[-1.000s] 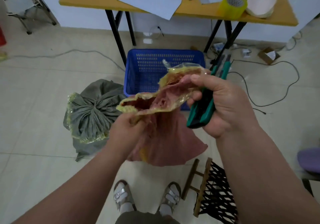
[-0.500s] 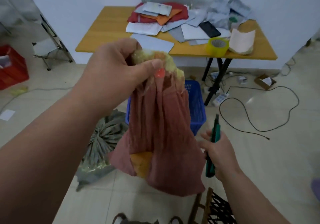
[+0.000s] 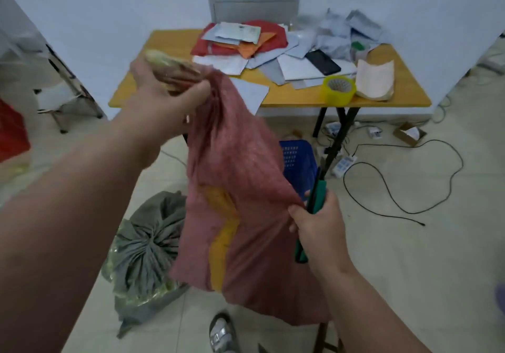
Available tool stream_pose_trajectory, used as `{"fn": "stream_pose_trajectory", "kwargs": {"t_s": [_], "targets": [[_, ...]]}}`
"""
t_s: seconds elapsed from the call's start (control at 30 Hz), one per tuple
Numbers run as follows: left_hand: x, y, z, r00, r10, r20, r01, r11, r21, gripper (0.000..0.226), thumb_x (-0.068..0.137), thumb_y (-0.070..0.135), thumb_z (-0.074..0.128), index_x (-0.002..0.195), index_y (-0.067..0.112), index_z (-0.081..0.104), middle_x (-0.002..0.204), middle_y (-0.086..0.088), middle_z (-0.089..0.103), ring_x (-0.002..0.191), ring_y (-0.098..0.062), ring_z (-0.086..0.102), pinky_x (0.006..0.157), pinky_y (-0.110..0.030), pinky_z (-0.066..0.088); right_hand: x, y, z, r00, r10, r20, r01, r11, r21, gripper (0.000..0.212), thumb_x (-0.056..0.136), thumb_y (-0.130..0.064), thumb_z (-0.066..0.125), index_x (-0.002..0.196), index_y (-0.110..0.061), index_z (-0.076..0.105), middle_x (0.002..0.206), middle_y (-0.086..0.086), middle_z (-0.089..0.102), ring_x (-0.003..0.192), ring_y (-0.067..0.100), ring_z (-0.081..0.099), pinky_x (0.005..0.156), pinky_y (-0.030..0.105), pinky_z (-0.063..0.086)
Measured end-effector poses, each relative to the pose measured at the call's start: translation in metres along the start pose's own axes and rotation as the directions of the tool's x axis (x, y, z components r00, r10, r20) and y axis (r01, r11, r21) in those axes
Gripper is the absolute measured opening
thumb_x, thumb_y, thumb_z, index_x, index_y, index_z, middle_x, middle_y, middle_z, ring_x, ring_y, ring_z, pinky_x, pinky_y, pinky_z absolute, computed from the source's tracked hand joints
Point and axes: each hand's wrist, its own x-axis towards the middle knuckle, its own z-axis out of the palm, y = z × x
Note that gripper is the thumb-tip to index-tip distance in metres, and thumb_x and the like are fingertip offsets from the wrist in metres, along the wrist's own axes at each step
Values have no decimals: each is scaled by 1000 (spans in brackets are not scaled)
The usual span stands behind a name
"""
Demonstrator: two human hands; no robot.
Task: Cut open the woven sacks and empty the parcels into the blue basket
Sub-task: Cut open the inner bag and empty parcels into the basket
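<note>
A pink woven sack with a yellow stripe hangs limp in mid-air. My left hand grips its taped neck, raised high at the left. My right hand holds green-handled scissors and pinches the sack's right edge lower down. The blue basket stands on the floor behind the sack, mostly hidden by it. A grey woven sack, tied shut with yellow tape, lies on the floor at the lower left.
A wooden table at the back carries mailers, papers, a phone and a yellow tape roll. Cables and a power strip lie on the tiles at right. A folding stool stands at far left. My sandalled foot is below.
My left hand lifted the pink sack by its neck up and to the left. My right hand dropped away from the sack's mouth, then took hold of its right edge, scissors still in it.
</note>
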Motion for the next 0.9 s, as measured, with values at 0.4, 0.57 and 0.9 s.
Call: {"fn": "stream_pose_trajectory", "kwargs": {"t_s": [0.4, 0.57, 0.9], "targets": [[71, -180, -68, 840, -507, -194, 454, 852, -261, 87, 85, 33, 71, 147, 16, 14, 121, -19, 57, 99, -24, 67, 87, -47, 55, 66, -84, 86, 991, -29, -130, 76, 924, 375, 26, 88, 6, 60, 93, -17, 48, 65, 4, 60, 52, 17, 62, 63, 35, 53], [56, -175, -23, 967, -167, -192, 158, 986, -58, 54, 82, 36, 73, 117, 25, 33, 127, -6, 45, 115, -20, 55, 96, -43, 50, 92, -91, 100, 969, 6, -248, 115, 877, 467, 24, 90, 5, 60, 95, -15, 47, 66, 1, 64, 60, 18, 70, 72, 36, 59], [36, -222, 118, 906, -369, 207, 208, 814, 543, 80, 75, 53, 71, 142, 26, 37, 143, -6, 26, 131, -31, 34, 108, -34, 34, 142, -96, 121, 979, 132, -153, -12, 794, 608, 24, 88, 5, 62, 94, -13, 48, 92, 17, 64, 64, 24, 73, 68, 32, 58]]}}
